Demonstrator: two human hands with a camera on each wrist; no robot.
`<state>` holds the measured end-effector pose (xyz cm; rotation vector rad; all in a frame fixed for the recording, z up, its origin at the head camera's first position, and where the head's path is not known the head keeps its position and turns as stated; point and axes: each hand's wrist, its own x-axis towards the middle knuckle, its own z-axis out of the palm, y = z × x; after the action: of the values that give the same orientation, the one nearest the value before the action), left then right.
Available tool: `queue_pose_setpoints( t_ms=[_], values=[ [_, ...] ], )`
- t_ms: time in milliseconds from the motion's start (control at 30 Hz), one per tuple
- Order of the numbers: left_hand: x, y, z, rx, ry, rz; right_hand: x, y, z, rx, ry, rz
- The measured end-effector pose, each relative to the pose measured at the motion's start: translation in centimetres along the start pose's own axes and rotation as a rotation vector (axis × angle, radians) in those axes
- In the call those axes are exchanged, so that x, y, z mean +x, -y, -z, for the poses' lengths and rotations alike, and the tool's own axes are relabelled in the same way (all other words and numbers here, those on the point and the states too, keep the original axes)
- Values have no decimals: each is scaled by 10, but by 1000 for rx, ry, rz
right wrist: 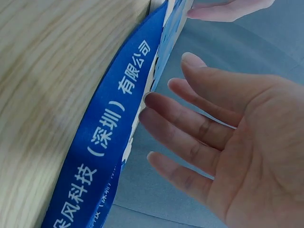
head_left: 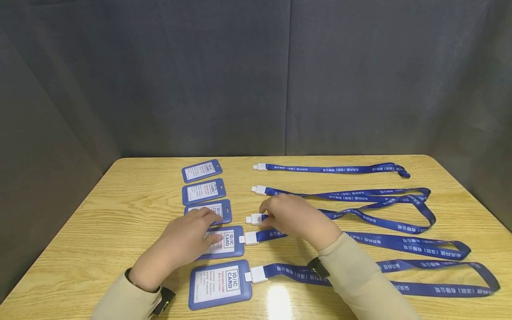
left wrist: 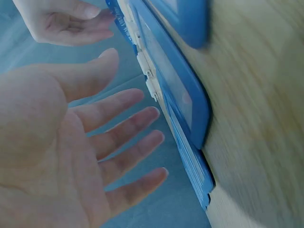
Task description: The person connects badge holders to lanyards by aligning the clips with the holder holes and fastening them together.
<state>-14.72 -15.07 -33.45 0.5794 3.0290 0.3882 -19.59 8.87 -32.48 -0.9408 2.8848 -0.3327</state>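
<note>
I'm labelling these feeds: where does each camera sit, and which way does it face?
Head: on the head, facing forward and down at card holders and lanyards; left hand, right hand and sleeves show.
Left wrist: on that wrist, facing the card holders; left hand large, right hand partly visible.
Right wrist: on that wrist, facing the lanyards; right hand large, left hand partly visible.
Shared: both wrist views show both hands.
</note>
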Motion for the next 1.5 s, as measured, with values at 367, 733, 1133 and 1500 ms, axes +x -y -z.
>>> queue_pose_setpoints(
  t_ms=[367,733,1133,1500],
  values=[
    [3,19,-1,8,-84,-25,1,-8,1,24,-12,-55],
    [13,25,-4,-19,-90,-7,1,-22,4,17,-16,-92],
    [34,28,-5,-37,-40,-1,3,-30,2,25,-25,-121],
    [50,25,-6,-63,2,60,4,-38,-2,61,-27,-129]
  ],
)
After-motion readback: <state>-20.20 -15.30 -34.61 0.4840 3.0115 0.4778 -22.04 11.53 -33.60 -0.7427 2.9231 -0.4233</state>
